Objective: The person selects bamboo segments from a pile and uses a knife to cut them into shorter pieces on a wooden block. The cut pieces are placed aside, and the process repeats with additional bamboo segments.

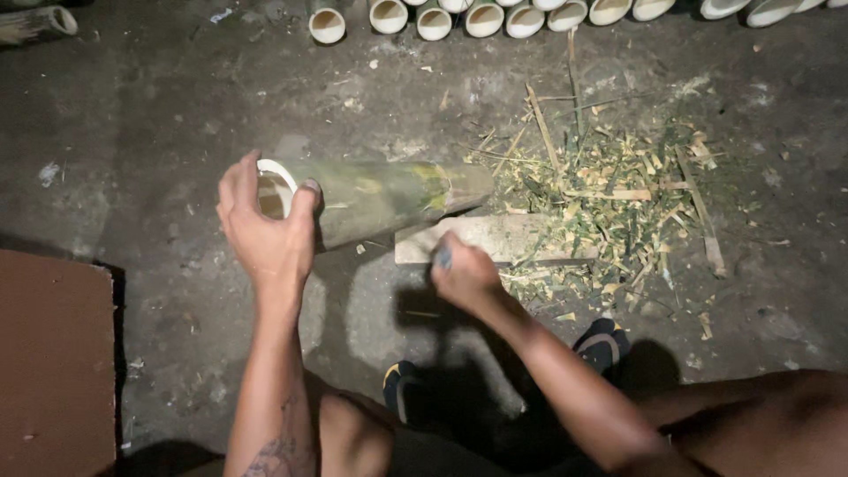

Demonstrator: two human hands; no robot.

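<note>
Bare concrete floor (159,132) carries green shavings (609,199) at right. Left hand (265,234) grips the bamboo tube (380,199) resting on a wooden block (495,237); right hand (464,274) clasps a tool handle. Green skin remains; trimmed tubes (481,18) line the far edge.

Left hand (265,231) spread in open grip; right hand (464,272) fisted.

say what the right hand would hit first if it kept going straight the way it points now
Most likely the flat wooden block just ahead of the right hand, with the green bamboo tube resting beyond it. Depth is hard to judge from above.
</note>
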